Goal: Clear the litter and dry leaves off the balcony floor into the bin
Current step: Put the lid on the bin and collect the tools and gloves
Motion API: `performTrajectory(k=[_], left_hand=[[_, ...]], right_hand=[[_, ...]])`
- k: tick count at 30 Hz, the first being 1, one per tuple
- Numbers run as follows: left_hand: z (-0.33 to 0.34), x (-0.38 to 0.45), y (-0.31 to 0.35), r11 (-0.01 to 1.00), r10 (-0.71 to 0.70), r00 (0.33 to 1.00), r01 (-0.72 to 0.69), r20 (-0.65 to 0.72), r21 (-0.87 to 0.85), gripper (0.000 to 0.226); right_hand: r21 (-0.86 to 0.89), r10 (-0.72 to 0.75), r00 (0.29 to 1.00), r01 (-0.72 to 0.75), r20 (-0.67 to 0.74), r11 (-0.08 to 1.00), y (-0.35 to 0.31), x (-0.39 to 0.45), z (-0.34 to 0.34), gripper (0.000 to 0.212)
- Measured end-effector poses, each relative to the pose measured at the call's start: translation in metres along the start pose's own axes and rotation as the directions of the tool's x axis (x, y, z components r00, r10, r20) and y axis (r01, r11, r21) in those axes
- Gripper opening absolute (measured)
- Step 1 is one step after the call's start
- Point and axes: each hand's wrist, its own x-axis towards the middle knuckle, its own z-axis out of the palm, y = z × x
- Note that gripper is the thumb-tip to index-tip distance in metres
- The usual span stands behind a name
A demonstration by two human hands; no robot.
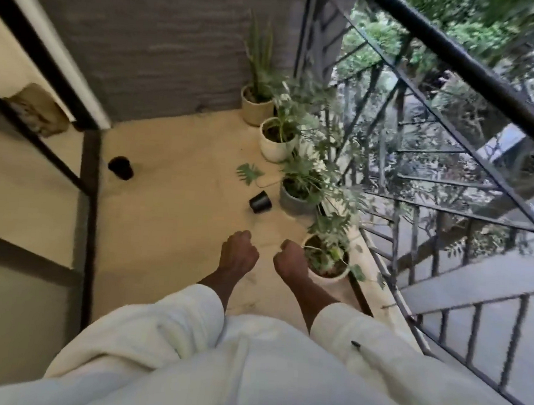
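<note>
I look down at the beige balcony floor [170, 214]. My left hand [239, 252] and my right hand [290, 261] reach out side by side over it, both with fingers curled under, and I see nothing in either. A green leaf [248, 173] lies on the floor ahead, next to a pale flat piece [270, 180]. A small black pot [261, 202] lies tipped on its side just beyond my hands. Another black cup-like thing [121, 167] sits by the door frame at the left.
Several potted plants [276, 139] stand in a row along the black railing [452, 158] on the right; the nearest pot [327, 263] is beside my right hand. A grey wall [175, 53] closes the far end. A black-framed door [89, 174] lines the left.
</note>
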Motion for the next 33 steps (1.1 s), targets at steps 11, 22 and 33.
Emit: performTrajectory(k=[11,22,33], left_hand=[[-0.096,0.112,-0.087,0.994,-0.097,0.994,0.094,-0.051,-0.054,0.038],[-0.149,0.318,-0.105,0.992,-0.127,0.992,0.127,0.005,-0.016,0.046],[-0.109,0.581,-0.105,0.987,-0.152,0.955,0.132,0.255,0.093,0.051]], right_hand=[[0.008,-0.089,0.995,0.089,0.052,0.996,-0.151,0.103,0.055,0.021],[0.059,-0.054,0.991,0.047,0.123,0.997,-0.249,0.311,0.079,0.026],[0.174,0.267,0.929,-0.316,0.257,0.933,-0.261,0.569,0.131,0.026]])
